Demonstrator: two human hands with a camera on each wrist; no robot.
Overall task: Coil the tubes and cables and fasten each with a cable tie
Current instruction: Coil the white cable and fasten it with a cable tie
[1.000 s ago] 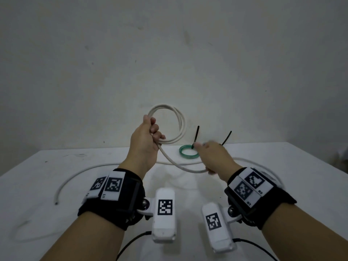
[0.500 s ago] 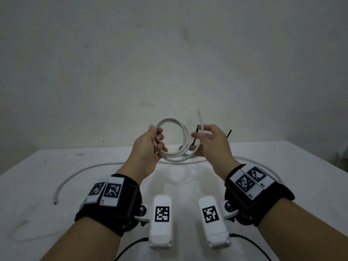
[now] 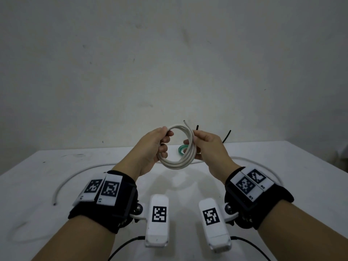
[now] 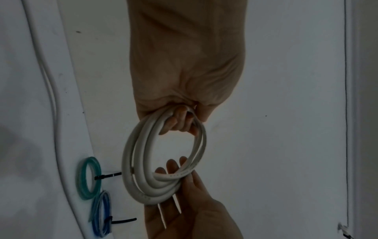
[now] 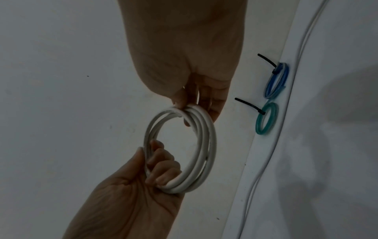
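A white cable is wound into a coil (image 3: pixel 178 159) of several loops, held in the air above the table between both hands. My left hand (image 3: pixel 150 147) grips the coil's left side with curled fingers (image 4: pixel 180 122). My right hand (image 3: pixel 207 146) pinches the right side between thumb and fingers (image 5: pixel 204 103). The coil (image 4: pixel 143 161) (image 5: pixel 202 145) has one loose end that sticks up by my right thumb. A green coil (image 3: pixel 181 148) and a blue coil (image 4: pixel 101 215) lie at the table's far edge, each bound by a black cable tie (image 5: pixel 248 105).
A long white tube (image 3: pixel 75 178) lies uncoiled across the white table (image 3: pixel 37 185), curving from the left front round behind my hands to the right. A faint clear tube (image 3: pixel 20 234) lies at the front left. A bare wall stands behind the table.
The trailing length of white cable has been brought up into the coil. Both hands have come together and now hold the full coil between them, its free end pointing up.
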